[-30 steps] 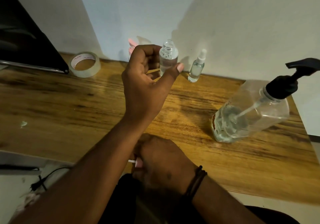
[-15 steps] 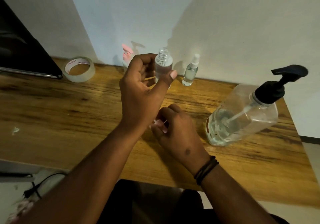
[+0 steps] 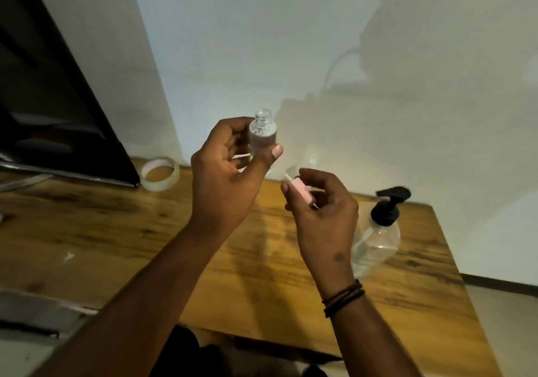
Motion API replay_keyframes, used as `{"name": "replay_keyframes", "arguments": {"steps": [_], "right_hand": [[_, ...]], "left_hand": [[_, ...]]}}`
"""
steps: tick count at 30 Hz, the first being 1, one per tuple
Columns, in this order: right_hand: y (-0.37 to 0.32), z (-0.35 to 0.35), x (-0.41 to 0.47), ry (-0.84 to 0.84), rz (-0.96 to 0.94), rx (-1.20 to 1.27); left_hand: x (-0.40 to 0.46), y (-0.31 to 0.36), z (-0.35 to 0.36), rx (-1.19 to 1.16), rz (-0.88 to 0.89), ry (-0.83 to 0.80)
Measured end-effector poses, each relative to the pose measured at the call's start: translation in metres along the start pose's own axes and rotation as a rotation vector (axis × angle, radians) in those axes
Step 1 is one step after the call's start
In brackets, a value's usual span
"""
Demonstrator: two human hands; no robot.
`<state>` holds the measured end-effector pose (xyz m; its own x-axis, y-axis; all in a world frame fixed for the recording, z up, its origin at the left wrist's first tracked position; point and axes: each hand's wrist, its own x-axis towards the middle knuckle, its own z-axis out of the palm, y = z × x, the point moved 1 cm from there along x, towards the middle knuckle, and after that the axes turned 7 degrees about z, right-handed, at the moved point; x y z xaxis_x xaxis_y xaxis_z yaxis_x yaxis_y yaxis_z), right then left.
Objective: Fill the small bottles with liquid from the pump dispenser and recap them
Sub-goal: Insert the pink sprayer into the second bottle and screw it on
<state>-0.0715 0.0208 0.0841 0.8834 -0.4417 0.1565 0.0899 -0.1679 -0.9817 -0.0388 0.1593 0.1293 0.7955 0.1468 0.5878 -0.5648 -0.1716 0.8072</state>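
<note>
Head view showed a small clear bottle (image 3: 263,135) held upright in the air above the far side of the wooden surface (image 3: 87,225), its threaded neck uncapped. The left hand (image 3: 225,178) gripped it, the thumb pressed against the lower front of the bottle and the fingers curled round its back, so that grip was clamped on the bottle. Whether liquid stood inside was hard to tell through the blur.

Just to the right and a little lower, the right hand (image 3: 323,216) pinched a pink cap (image 3: 302,192) between thumb and fingers, its grip closed on the cap. A thin white tube (image 3: 286,176) stuck out of the cap's upper end and pointed up and left toward the bottle, though cap and bottle were apart. Dark cord bracelets (image 3: 343,296) circled the right wrist.

Behind the right hand, the pump dispenser (image 3: 378,240) stood on the surface near its right edge, a clear body with a black pump head (image 3: 388,202) on top; the hand hid part of its left side. Only a little liquid showed near its bottom.

Farther left, a roll of clear tape (image 3: 159,173) lay flat on the surface close to the wall (image 3: 262,42). A dark panel (image 3: 58,109) leaned at the far left, its lower corner just beside the tape.
</note>
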Motion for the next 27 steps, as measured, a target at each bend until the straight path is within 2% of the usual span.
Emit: {"name": "replay_keyframes", "arguments": {"steps": [6, 14, 20, 27], "right_hand": [[-0.111, -0.024, 0.003, 0.040, -0.093, 0.328], [-0.275, -0.075, 0.002, -0.032, -0.237, 0.580], [-0.368, -0.099, -0.021, -0.071, -0.379, 0.550], [-0.428, -0.103, -0.045, -0.107, -0.516, 0.481]], "left_hand": [[0.045, 0.091, -0.035, 0.060, 0.123, 0.054], [0.076, 0.199, -0.061, 0.022, 0.262, 0.056], [0.082, 0.252, -0.062, -0.042, 0.303, 0.029], [0.082, 0.289, -0.057, -0.062, 0.381, -0.013]]}}
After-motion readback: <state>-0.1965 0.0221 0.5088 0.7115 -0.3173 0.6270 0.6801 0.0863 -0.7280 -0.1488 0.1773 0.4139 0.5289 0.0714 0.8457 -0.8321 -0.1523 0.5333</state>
